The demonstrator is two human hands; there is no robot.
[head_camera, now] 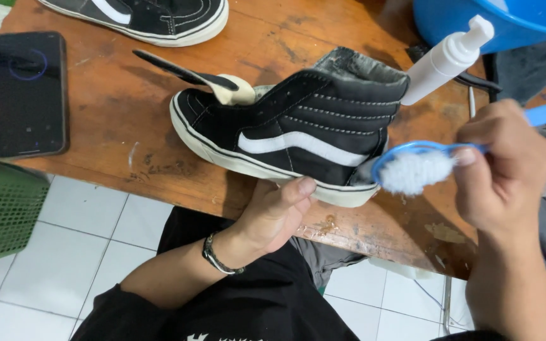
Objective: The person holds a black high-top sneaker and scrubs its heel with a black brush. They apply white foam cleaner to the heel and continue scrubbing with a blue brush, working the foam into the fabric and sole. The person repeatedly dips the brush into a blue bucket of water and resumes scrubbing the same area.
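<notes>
The right hand [503,167] is closed around the blue handle of a brush [415,169], whose white bristles press against the heel of a black high-top shoe [298,129]. The left hand [279,211] comes up from below the table's near edge, fingers curled under the shoe's white sole and the thumb lying along the sole's side, so it grips the shoe there. The shoe sits on the worn wooden table [127,126] close to that near edge, toe pointing left, its tongue pulled out and forward. Just behind the heel a white pump bottle [443,63] leans, and a blue basin [500,19] stands at the far right corner. A second black shoe [153,16] lies along the far edge. A dark phone [28,93] rests near the left edge.
</notes>
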